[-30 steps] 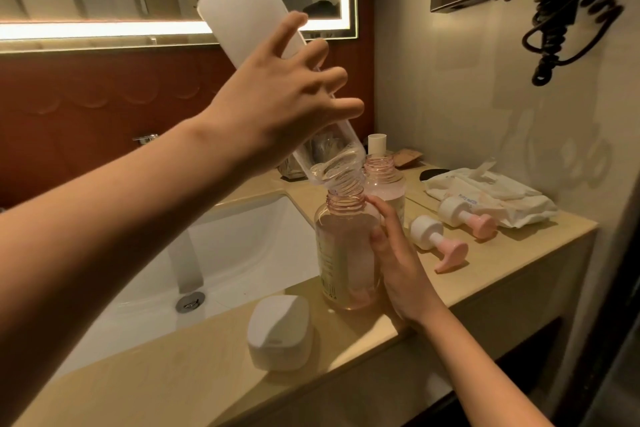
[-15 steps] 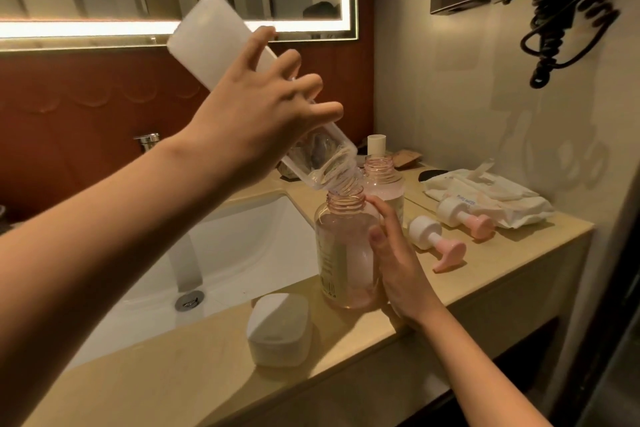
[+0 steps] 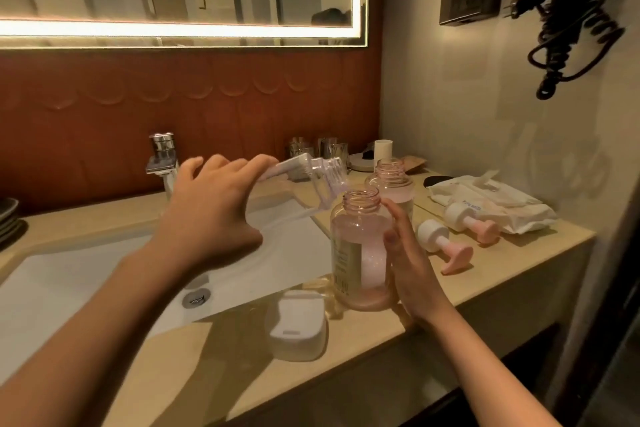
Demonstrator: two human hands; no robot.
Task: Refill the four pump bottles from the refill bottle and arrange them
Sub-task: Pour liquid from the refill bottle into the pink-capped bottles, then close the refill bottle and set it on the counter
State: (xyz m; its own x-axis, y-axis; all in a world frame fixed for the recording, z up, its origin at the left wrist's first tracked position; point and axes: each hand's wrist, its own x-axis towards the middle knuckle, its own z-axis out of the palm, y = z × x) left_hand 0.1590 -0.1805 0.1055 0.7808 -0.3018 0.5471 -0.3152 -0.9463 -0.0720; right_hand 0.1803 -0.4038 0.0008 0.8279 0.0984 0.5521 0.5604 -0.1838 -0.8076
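My left hand (image 3: 211, 215) grips the white refill bottle (image 3: 304, 172), lying nearly level over the sink with its clear neck pointing right, just left of a pink pump bottle's mouth. That open pink pump bottle (image 3: 358, 250) stands on the counter's front edge, nearly full, and my right hand (image 3: 410, 260) holds its right side. A second open pink bottle (image 3: 391, 180) stands right behind it. Two white-and-pink pump heads (image 3: 445, 248) (image 3: 472, 222) lie on the counter to the right. Most of the refill bottle's body is hidden by my left hand.
A white sink (image 3: 104, 274) with a chrome tap (image 3: 161, 158) fills the left. A white soap case (image 3: 298, 324) sits at the counter's front. A wipes pack (image 3: 491, 198) lies by the right wall. Metal cups (image 3: 329, 149) and a white cap (image 3: 383, 149) stand behind. A coiled cord (image 3: 571, 35) hangs above.
My left hand has swung the refill bottle down from a steep upturned pour to nearly level, away from the pink bottle's mouth. My right hand stays on the pink bottle.
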